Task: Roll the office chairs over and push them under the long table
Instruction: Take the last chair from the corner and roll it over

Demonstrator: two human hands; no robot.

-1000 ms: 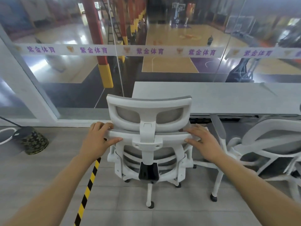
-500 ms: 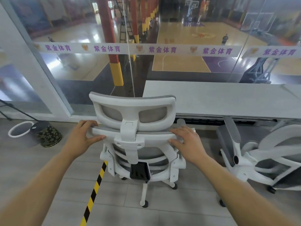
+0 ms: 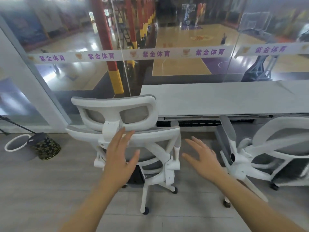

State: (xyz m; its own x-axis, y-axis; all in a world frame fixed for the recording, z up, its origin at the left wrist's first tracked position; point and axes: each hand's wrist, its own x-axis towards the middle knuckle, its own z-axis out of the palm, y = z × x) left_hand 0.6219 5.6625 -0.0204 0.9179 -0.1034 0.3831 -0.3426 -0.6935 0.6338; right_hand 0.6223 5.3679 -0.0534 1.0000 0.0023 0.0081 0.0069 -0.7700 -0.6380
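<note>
White mesh office chair point(image 3: 127, 141), seen from behind, standing at the left end of the long table point(image 3: 225, 97), headrest overlapping the table's near-left corner, casters on the floor. Left hand point(image 3: 121, 158) raised in front of the backrest, fingers straight and spread, gripping nothing; contact with the chair impossible to tell. Right hand point(image 3: 203, 155) held out over the gap to the right of the chair, fingers likewise extended and apart, holding nothing. Second white chair point(image 3: 260, 153) to the right, turned sideways, backrest near the table's near edge. Pale grey tabletop running off to the right along a glass wall point(image 3: 75, 72). Grey plank floor point(image 3: 41, 190) underfoot. Far left, a camouflage-patterned bin point(image 3: 47, 148) lying tilted, white-rimmed round container point(image 3: 15, 143) just beside it. White banner strip point(image 3: 150, 53) with purple characters across the glass at mid-height. Beyond the glass, a polished basketball court point(image 3: 184, 47), red pillars point(image 3: 107, 39) with yellow padding, hoop stands at the far end.
</note>
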